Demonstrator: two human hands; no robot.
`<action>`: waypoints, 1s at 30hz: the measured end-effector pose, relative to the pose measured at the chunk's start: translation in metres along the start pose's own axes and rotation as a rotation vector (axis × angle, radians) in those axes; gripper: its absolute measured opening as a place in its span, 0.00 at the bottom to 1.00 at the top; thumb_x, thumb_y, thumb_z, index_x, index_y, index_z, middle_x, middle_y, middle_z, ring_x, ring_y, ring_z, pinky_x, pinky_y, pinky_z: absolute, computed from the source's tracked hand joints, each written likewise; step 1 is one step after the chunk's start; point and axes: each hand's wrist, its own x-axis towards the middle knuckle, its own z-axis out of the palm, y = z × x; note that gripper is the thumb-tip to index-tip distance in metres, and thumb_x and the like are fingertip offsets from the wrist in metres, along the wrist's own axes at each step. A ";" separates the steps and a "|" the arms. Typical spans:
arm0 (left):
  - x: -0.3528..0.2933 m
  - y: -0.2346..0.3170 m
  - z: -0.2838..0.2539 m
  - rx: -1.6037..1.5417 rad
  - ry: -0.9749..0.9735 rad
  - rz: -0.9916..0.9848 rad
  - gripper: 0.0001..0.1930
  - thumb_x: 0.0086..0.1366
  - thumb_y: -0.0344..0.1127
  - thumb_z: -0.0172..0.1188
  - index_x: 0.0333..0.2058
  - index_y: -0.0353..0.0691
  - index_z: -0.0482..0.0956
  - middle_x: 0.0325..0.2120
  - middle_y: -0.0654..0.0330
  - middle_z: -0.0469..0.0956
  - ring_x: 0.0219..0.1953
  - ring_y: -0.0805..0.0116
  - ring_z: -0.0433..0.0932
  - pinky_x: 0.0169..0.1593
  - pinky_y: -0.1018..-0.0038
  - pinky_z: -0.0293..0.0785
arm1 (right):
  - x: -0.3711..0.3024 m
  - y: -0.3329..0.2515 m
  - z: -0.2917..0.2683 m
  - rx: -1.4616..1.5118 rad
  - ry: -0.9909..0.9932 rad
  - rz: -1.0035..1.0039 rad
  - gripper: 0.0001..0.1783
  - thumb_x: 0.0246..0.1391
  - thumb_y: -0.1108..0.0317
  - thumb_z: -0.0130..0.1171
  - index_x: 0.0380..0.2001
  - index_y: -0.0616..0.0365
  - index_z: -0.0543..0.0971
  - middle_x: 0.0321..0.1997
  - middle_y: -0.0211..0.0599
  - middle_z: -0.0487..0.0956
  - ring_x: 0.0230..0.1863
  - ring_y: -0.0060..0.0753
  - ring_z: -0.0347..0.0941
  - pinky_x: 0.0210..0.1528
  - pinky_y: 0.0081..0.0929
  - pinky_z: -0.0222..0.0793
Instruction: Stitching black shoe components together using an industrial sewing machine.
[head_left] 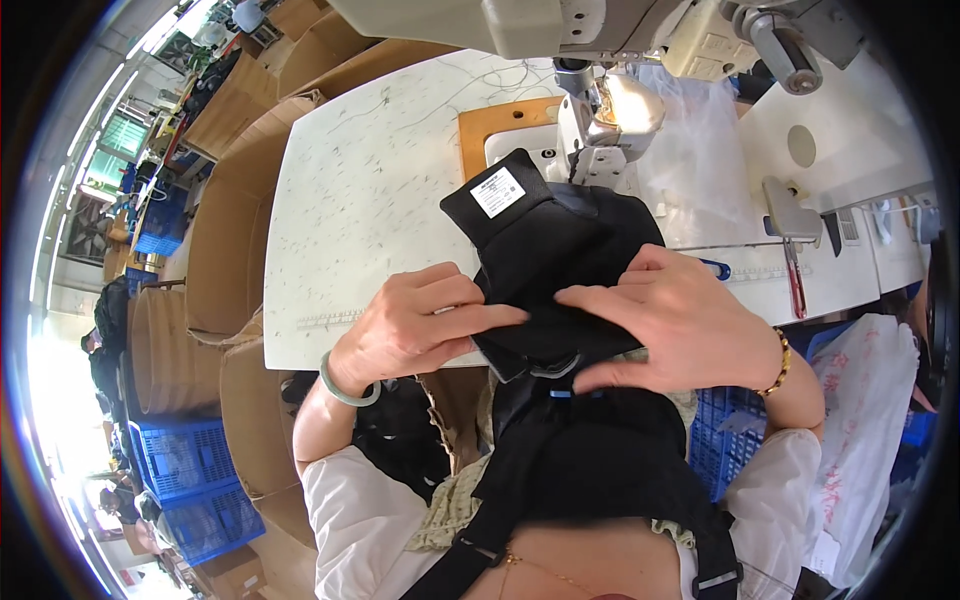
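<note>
A black fabric piece [560, 250], folded in layers, lies on the near edge of the sewing table. A white printed label [497, 192] sits on its upper left flap. At its left edge, my left hand [415, 320] has its fingers curled around the material, the index finger stretched over the cloth. My right hand [680, 325] rests on the right side, with index finger and thumb stretched apart and the other fingers partly bent. The far side of the cloth reaches the sewing machine's needle area [590, 140]. Folds hide part of the lower edge.
The sewing machine head [500, 25] overhangs the white table [340, 220]. Red-handled scissors [796, 285] lie at the right beside a grey tool [790, 208]. Clear plastic sheeting [690, 150] lies behind the cloth. Cardboard boxes [230, 240] and blue crates [195, 480] stand at left.
</note>
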 end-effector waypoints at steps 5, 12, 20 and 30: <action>-0.007 0.000 -0.003 -0.028 -0.031 0.015 0.26 0.30 0.24 0.62 0.37 0.46 0.81 0.18 0.66 0.63 0.22 0.68 0.66 0.22 0.74 0.65 | 0.005 -0.011 0.011 -0.108 -0.013 -0.069 0.13 0.46 0.58 0.60 0.23 0.56 0.74 0.19 0.31 0.72 0.23 0.30 0.70 0.32 0.26 0.64; -0.001 -0.007 -0.011 -0.184 -0.113 -0.033 0.23 0.29 0.23 0.60 0.32 0.43 0.84 0.16 0.66 0.63 0.22 0.68 0.67 0.26 0.73 0.66 | 0.011 -0.020 0.007 -0.059 -0.123 -0.016 0.09 0.47 0.64 0.58 0.22 0.57 0.73 0.20 0.31 0.72 0.21 0.33 0.72 0.22 0.29 0.66; -0.029 0.025 -0.004 -0.174 -0.065 -0.021 0.24 0.33 0.19 0.60 0.36 0.37 0.80 0.45 0.52 0.72 0.37 0.62 0.75 0.38 0.70 0.72 | 0.008 -0.033 0.034 -0.129 0.060 -0.030 0.20 0.43 0.60 0.64 0.38 0.59 0.75 0.32 0.31 0.76 0.26 0.27 0.74 0.24 0.21 0.69; -0.027 0.005 -0.024 0.231 0.143 0.044 0.15 0.33 0.23 0.61 0.26 0.42 0.79 0.34 0.62 0.77 0.48 0.58 0.74 0.53 0.63 0.68 | 0.019 -0.044 0.023 -0.208 0.062 -0.106 0.24 0.39 0.58 0.65 0.39 0.62 0.75 0.43 0.38 0.76 0.43 0.33 0.73 0.49 0.38 0.65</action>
